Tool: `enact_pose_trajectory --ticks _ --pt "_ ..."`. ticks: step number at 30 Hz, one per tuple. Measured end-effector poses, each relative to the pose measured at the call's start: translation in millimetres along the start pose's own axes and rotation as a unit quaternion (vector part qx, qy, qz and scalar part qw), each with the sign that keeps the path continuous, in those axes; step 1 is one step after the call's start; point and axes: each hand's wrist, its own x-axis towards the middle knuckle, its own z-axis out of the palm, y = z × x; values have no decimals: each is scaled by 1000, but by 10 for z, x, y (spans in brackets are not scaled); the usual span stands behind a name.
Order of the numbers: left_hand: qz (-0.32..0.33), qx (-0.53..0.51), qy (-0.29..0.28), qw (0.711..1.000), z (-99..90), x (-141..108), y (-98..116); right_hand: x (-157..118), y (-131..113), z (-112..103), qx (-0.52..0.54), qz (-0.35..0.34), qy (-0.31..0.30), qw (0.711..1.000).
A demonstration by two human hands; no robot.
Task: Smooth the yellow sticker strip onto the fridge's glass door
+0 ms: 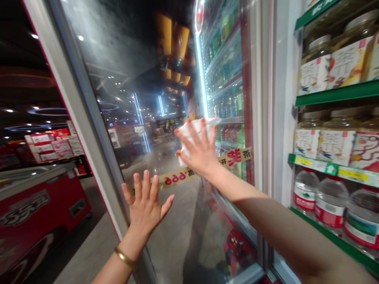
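Note:
My right hand (198, 148) presses a white cloth (212, 123) flat against the inside of a glass door (177, 221), its fingers spread over it. The cloth shows past the fingertips and beside the thumb side; the palm hides the rest. Lower and to the left, my left hand (145, 201) is open with its fingers spread, at the glass near the door's metal frame (74, 102). A gold bracelet (125, 257) is on the left wrist. A printed strip (177, 177) with reversed red lettering crosses the glass between and behind the hands. A hazy smear shows on the upper glass.
On the right, green-edged shelves (334, 94) hold bottled drinks and large water bottles (330, 201). Outside the door at left stands a red chest freezer (44, 213), with stacked boxes (53, 146) behind it. Another lit drinks display (225, 79) appears in the glass.

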Motion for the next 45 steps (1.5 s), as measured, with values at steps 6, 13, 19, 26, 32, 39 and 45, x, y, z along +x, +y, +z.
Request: enact_pose_trajectory --ticks 6,13,19,26,32,39,45 --pt "12 -5 18 1000 10 -36 -33 -262 -70 -50 29 -321 -47 946" --pt "16 -3 72 997 10 -143 -20 712 -425 -48 33 -55 -35 997" --pt "52 -47 95 993 -59 -363 47 174 -622 -15 107 -400 -153 897" --pt "29 -64 85 994 -25 -533 95 1070 -682 78 43 -50 -44 997" --pt "6 -81 129 988 -108 -577 63 -417 -1190 157 115 -307 -133 935" --pt "-10 -16 -8 1000 -45 -311 159 -515 304 -158 -31 152 -75 985" --pt "-44 21 -69 996 7 -251 234 -1722 -385 13 -22 66 -44 997"
